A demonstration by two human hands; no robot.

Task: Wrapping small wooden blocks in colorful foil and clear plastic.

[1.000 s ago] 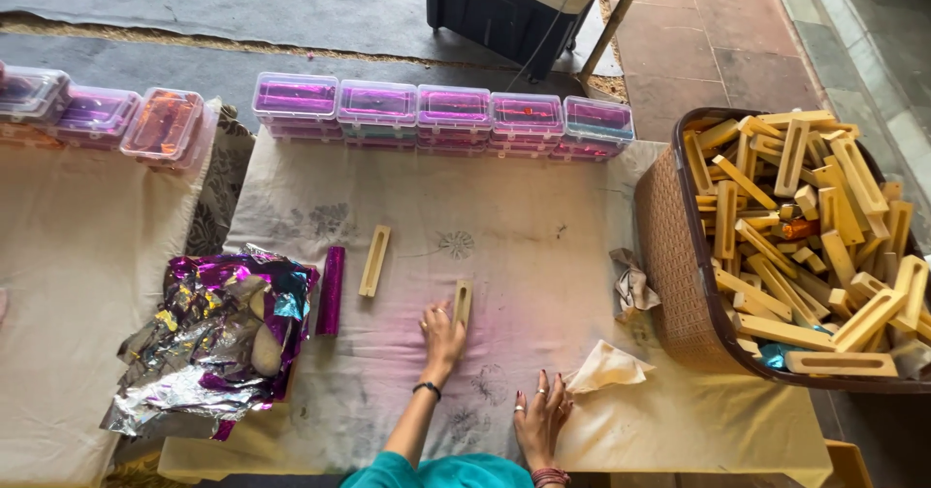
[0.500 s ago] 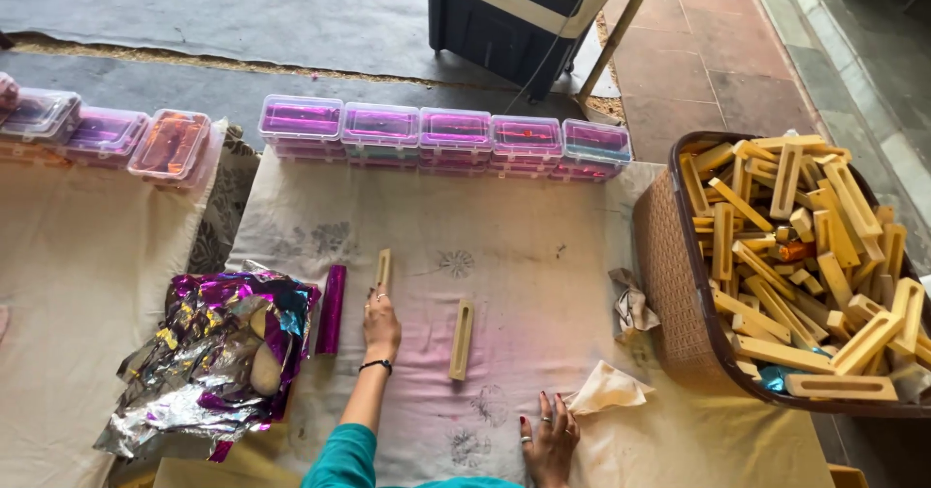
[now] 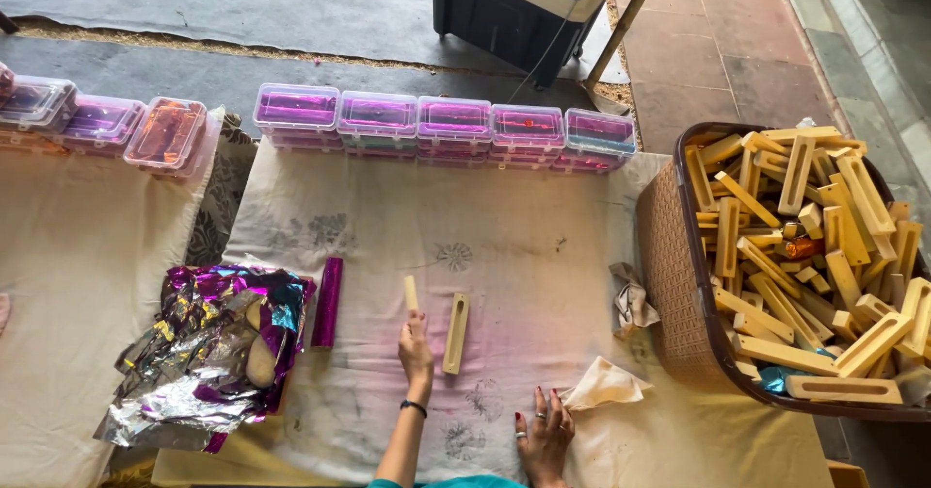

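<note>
My left hand grips the near end of a slotted pale wooden block, which lies just left of a second slotted wooden block on the stained cloth. My right hand rests flat on the cloth at the near edge, fingers spread, beside a crumpled beige rag. A piece wrapped in purple foil lies to the left, next to a heap of crumpled purple and silver foil.
A brown woven basket at the right is heaped with several slotted wooden blocks. A row of clear lidded boxes with purple contents lines the far edge of the cloth; more boxes stand at the far left. A dark crate stands beyond.
My left hand left the first block, reached to the second block further left, took hold of it and brought it right, beside the first. My right hand stayed flat on the cloth.
</note>
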